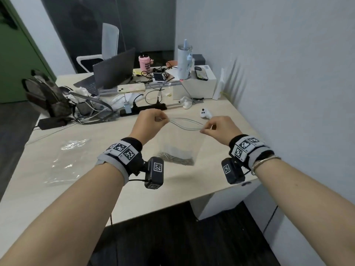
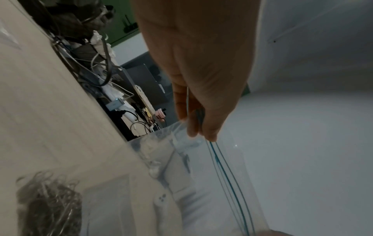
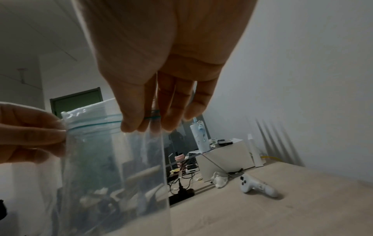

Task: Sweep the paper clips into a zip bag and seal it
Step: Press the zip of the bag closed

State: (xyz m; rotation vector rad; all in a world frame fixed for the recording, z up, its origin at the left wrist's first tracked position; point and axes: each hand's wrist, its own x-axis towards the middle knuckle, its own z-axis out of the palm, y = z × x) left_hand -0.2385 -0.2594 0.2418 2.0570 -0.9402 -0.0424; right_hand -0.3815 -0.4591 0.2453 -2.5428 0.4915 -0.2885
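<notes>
– bag (image 1: pixel 178 143) first: where is it and how does it hang?
– upright above the desk (image 1: pixel 57 189), mouth up, long axis vertical. its zip strip (image 1: pixel 185 124) runs left to right between the hands, lips bowed apart in the middle.
– hands?
– left hand (image 1: pixel 151 121) pinches the strip's left end, right hand (image 1: pixel 217 127) pinches the right end, fingers curled on the plastic.
– clips?
– clips (image 1: pixel 175 159) lie heaped in the bag's bottom. a white controller (image 1: pixel 205 113) sits on the desk beyond the right hand.
</notes>
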